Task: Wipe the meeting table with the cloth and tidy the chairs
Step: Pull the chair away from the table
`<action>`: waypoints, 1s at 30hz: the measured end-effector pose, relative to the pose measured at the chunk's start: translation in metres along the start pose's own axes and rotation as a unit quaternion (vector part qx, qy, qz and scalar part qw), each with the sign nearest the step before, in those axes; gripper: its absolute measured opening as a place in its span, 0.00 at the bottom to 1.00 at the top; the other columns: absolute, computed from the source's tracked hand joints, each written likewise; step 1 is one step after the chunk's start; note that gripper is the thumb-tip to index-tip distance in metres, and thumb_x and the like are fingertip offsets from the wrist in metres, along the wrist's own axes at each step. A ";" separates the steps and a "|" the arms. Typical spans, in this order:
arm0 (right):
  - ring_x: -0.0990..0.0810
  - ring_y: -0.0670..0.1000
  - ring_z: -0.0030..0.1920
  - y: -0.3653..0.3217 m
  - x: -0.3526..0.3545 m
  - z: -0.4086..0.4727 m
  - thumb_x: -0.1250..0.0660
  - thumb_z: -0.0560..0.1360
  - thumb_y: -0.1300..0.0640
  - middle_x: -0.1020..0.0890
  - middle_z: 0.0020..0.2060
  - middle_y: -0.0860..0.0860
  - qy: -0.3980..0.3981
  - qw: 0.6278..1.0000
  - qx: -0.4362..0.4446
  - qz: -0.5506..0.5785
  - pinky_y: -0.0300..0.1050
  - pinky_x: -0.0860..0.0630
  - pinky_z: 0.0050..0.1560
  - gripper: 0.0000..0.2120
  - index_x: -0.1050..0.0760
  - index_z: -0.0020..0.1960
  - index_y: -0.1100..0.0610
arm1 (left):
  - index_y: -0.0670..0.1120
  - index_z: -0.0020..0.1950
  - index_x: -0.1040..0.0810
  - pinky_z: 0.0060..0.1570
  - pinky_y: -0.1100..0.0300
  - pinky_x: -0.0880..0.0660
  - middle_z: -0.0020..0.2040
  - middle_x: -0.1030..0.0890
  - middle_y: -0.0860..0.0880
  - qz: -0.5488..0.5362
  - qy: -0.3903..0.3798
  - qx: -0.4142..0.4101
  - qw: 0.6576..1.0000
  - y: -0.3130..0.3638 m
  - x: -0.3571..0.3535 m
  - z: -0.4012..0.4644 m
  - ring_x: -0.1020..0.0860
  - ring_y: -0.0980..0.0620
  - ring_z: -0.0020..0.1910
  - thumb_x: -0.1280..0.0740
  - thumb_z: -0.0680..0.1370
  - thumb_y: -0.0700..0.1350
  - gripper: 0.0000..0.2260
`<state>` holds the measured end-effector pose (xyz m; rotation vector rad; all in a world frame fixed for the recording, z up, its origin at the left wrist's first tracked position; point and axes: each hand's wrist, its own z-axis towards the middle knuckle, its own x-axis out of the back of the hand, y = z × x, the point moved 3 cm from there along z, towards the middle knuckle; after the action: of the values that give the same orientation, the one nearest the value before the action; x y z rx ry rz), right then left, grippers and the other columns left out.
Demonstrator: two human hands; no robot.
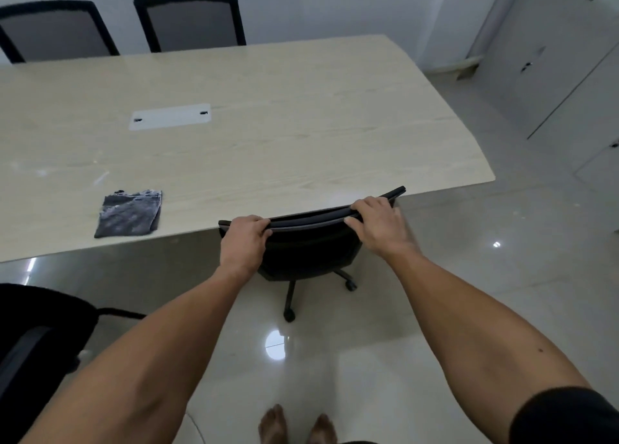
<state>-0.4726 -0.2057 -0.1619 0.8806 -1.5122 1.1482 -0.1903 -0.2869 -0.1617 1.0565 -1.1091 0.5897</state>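
Both hands, left [243,242] and right [378,224], grip the chair [308,242] top at the counter's [268,125] near edge. The cloth [129,214] lies folded near that edge.

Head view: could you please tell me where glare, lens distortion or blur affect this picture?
Head view: bright ceiling-light glare on the glossy floor below the chair; a fainter sheen on the table near the cloth; wide-angle bending curves the table's edges; the far chairs look soft; both hands are sharp.
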 end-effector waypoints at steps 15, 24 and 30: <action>0.31 0.55 0.71 -0.011 0.003 0.007 0.39 0.82 0.38 0.23 0.68 0.50 0.004 0.999 -0.002 0.046 0.59 0.34 0.69 0.24 0.23 0.69 0.53 | 0.46 0.61 0.17 0.58 0.45 0.23 0.58 0.17 0.47 -0.013 -0.071 0.044 0.996 -0.009 0.010 0.023 0.22 0.42 0.62 0.30 0.81 0.50 0.12; 0.27 0.57 0.68 -0.144 -0.001 0.033 0.43 0.87 0.50 0.23 0.68 0.54 0.029 0.989 0.094 0.111 0.54 0.33 0.68 0.19 0.25 0.72 0.57 | 0.45 0.73 0.24 0.69 0.46 0.28 0.71 0.22 0.44 -0.005 -0.011 0.118 0.993 -0.080 0.063 -0.002 0.26 0.41 0.71 0.36 0.84 0.53 0.20; 0.27 0.57 0.68 -0.254 -0.024 0.065 0.43 0.86 0.53 0.24 0.69 0.53 -0.008 0.978 0.152 0.142 0.53 0.31 0.68 0.18 0.26 0.72 0.57 | 0.44 0.72 0.24 0.67 0.45 0.27 0.70 0.22 0.42 0.010 -0.003 0.162 0.987 -0.170 0.098 -0.003 0.25 0.40 0.70 0.36 0.83 0.51 0.20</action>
<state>-0.2491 -0.3403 -0.1297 0.8945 -1.5327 1.6163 -0.0127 -0.3651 -0.1369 1.3280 -1.0515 0.8031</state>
